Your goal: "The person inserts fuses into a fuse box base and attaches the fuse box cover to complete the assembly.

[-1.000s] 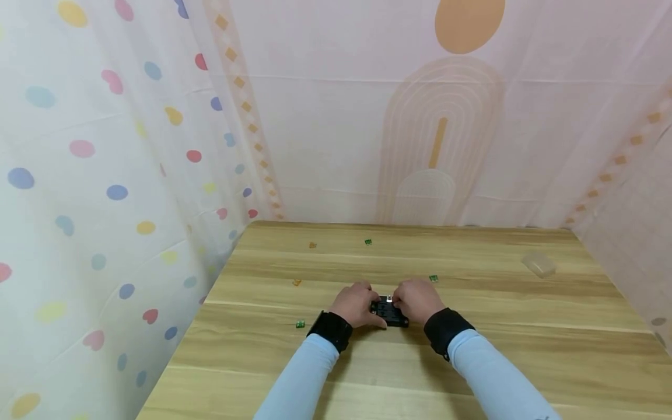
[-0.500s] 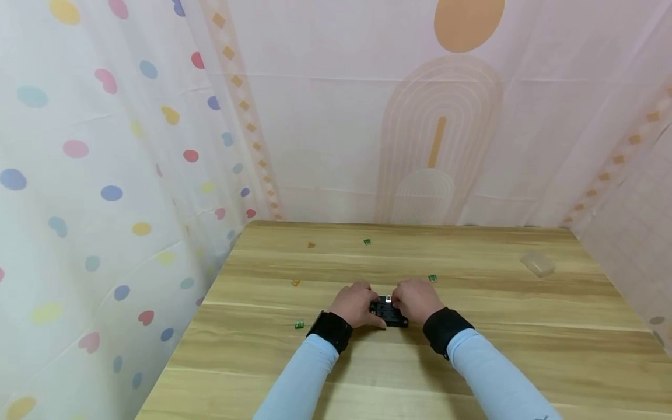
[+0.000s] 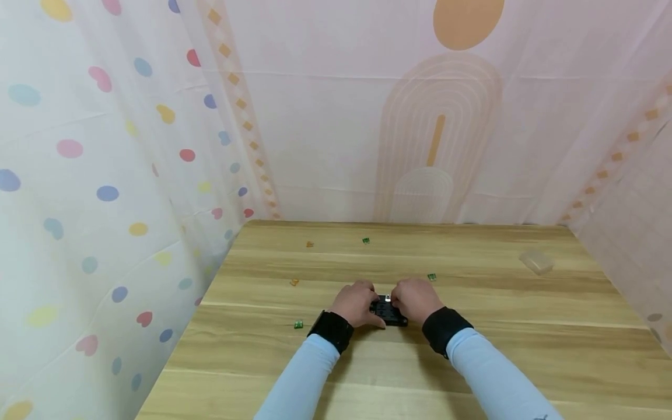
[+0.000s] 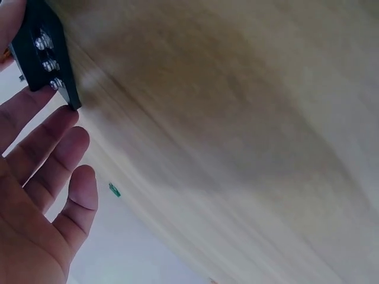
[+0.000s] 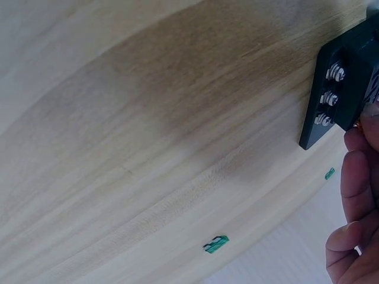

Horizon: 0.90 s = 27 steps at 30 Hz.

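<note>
A black fuse block [image 3: 391, 315] lies on the table between both hands, with metal screws [image 5: 335, 72] along its side. My left hand [image 3: 357, 304] holds its left end, the thumb at the near side and fingers at the far side. In the left wrist view, fingertips touch the block [image 4: 35, 65] edge. My right hand [image 3: 417, 300] is at the block's right side, fingers curled and pinching. A bit of a small orange blade fuse [image 5: 357, 125] shows at its fingertips against the block; the rest is hidden by the fingers.
Green blade fuses lie at the left [image 3: 298, 324], the back [image 3: 366, 240] and beyond the right hand [image 3: 431, 277]. Two orange fuses lie at the back left, one nearer [image 3: 294, 282], one farther [image 3: 310, 244]. A clear plastic cover [image 3: 536, 261] sits at the back right of the wooden table [image 3: 472, 373].
The head view has shifted slightly. Both hands stay at the fuse block in nearly the same pose, and the loose fuses have not moved on the table.
</note>
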Motion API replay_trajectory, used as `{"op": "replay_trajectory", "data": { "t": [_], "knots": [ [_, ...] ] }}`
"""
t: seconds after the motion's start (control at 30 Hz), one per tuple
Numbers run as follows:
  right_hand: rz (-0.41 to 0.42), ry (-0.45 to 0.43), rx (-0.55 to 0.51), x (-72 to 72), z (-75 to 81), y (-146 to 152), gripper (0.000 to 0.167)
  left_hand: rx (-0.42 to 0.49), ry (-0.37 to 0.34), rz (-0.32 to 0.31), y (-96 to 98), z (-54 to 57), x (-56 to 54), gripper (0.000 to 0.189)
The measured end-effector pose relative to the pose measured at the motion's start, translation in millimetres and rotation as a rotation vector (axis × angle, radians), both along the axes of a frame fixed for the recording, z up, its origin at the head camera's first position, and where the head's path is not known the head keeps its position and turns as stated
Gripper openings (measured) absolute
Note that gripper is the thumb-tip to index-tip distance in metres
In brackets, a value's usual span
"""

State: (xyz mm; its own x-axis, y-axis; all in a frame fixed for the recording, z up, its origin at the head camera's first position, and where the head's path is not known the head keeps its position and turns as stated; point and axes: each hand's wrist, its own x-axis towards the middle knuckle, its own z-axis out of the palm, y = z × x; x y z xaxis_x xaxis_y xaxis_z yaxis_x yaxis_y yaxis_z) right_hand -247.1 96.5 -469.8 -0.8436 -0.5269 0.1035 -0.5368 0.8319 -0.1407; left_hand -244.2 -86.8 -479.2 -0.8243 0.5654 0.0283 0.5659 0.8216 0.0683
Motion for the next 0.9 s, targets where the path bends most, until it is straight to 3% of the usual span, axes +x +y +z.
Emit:
{"op": "replay_trajectory", "data": {
  "t": [0.57, 0.9],
  "knots": [
    [-0.037, -0.013, 0.034, -2.2, 2.6, -1.6, 0.008, -0.043, -0.002, -0.016, 1.5, 0.1, -3.8, 0.062],
    [-0.010, 0.001, 0.010, -2.5, -2.8, 0.1, 0.006, -0.067, 0.030, -0.032, 1.4, -1.8, -3.1, 0.061]
  ]
}}
